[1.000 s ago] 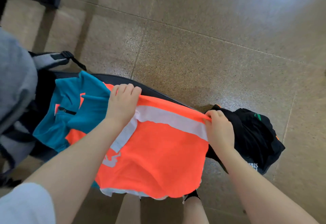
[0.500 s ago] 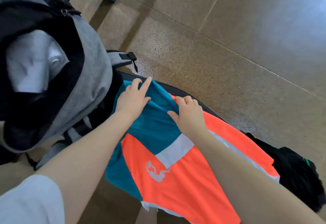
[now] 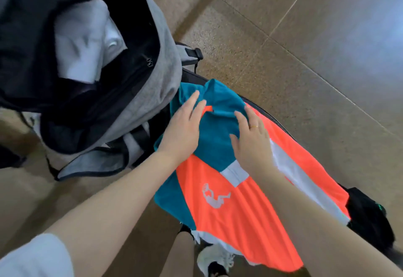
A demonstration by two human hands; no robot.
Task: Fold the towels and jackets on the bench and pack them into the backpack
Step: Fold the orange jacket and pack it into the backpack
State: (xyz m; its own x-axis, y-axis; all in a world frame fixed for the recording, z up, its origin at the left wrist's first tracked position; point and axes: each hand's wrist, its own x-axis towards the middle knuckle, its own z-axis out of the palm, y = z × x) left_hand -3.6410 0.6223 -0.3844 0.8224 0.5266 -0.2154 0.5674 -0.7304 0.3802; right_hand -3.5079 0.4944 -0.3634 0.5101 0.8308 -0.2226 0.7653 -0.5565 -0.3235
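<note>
A speckled brown tiled floor (image 3: 283, 43) fills the upper right of the view. At 4 o'clock from the bright jacket, touching its far end, lies one crumpled black garment (image 3: 368, 213) with a small green mark. A white shoe (image 3: 214, 257) shows below the jacket's hanging hem at 6 o'clock.

One grey fabric backpack with black lining (image 3: 152, 76) stands at 10 o'clock, its mouth wide open toward the camera. Inside it sits one pale grey-white folded cloth (image 3: 82, 43); whether this is a towel or a jacket cannot be told. The backpack's side presses right against the jacket's teal end, and a grey strap with a black buckle (image 3: 192, 55) pokes out at its 3 o'clock side.

One orange, teal and white jacket with a pale printed figure (image 3: 239, 200) lies spread over the dark narrow bench (image 3: 281, 124), only a thin edge of which shows. Its lower part hangs off the near edge.

Two hands work on it. The left hand (image 3: 185, 126) lies flat, fingers straight, pressing the teal part. The right hand (image 3: 253, 139), wearing a thin ring, rests just beside it at 3 o'clock, fingers slightly bent on a teal fold; whether it pinches the cloth cannot be told.
</note>
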